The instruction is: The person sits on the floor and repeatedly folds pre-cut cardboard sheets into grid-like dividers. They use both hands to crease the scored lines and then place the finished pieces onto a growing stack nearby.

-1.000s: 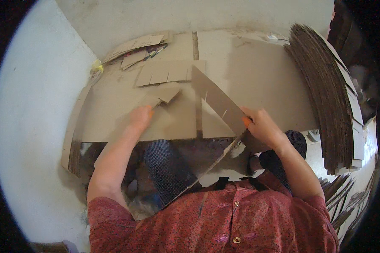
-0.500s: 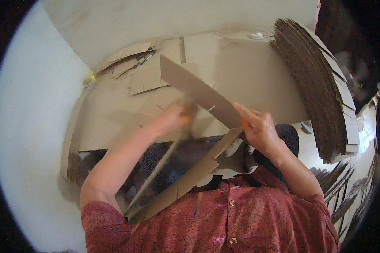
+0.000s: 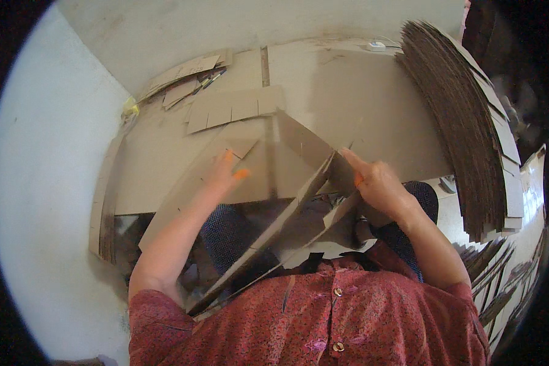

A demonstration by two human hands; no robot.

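Note:
My right hand (image 3: pixel 377 185) pinches the joined end of some slotted cardboard strips (image 3: pixel 268 235), its index finger stretched along them. The strips fan out from that hand, some slanting down toward my shirt and one blurred strip (image 3: pixel 305 141) reaching up and left. My left hand (image 3: pixel 224 174) is over another slotted cardboard strip (image 3: pixel 175 194) that lies slantwise across the table's front edge. Thumb and fingers of that hand are apart, with orange at their tips and some blur. Whether it touches the strip I cannot tell.
A tall curved stack of cardboard strips (image 3: pixel 460 128) stands on the right of the table (image 3: pixel 378 110). Farther back lie a slotted cardboard piece (image 3: pixel 235 108), pens (image 3: pixel 212 78) and loose cardboard sheets (image 3: pixel 183 74). More cardboard (image 3: pixel 100 213) leans at the left edge, near the wall.
My left hand has moved left, away from the strips in my right hand, and its fingers have spread. The strips have swung and spread apart; my right hand has barely moved.

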